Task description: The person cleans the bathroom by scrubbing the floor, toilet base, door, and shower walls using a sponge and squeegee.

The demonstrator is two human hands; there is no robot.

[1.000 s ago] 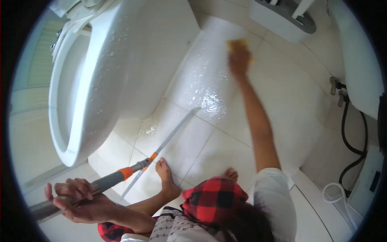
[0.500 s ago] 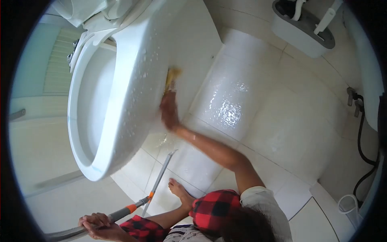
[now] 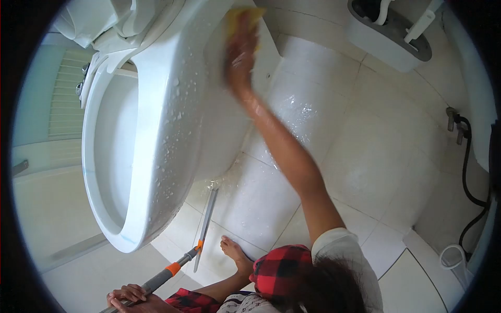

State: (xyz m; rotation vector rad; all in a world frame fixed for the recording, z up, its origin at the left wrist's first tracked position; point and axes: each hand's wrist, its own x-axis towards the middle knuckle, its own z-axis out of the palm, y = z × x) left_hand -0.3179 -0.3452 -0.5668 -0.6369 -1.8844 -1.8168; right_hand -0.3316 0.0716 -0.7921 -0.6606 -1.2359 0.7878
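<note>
My right hand [image 3: 241, 57], slightly blurred, presses a yellow cleaning cloth [image 3: 255, 16] against the outer side of a white toilet [image 3: 156, 130], toward its back. Water drops cover that side of the bowl, and the seat ring faces left. At the lower left my left hand [image 3: 129, 298] is wrapped round the grey and orange pole of a floor squeegee [image 3: 159, 279]. The squeegee's long thin blade rests on the tiles by the toilet's foot.
Wet floor tiles [image 3: 297, 115] shine right of the toilet. A grey-rimmed white bucket [image 3: 383, 47] with a white-handled tool stands at the upper right. A tap with a black hose [image 3: 464, 172] is on the right. My bare foot [image 3: 236, 253] is near the squeegee.
My right hand has slid the yellow cloth up along the toilet's side, toward its back. The squeegee's blade has shifted slightly, with my left hand still on the pole.
</note>
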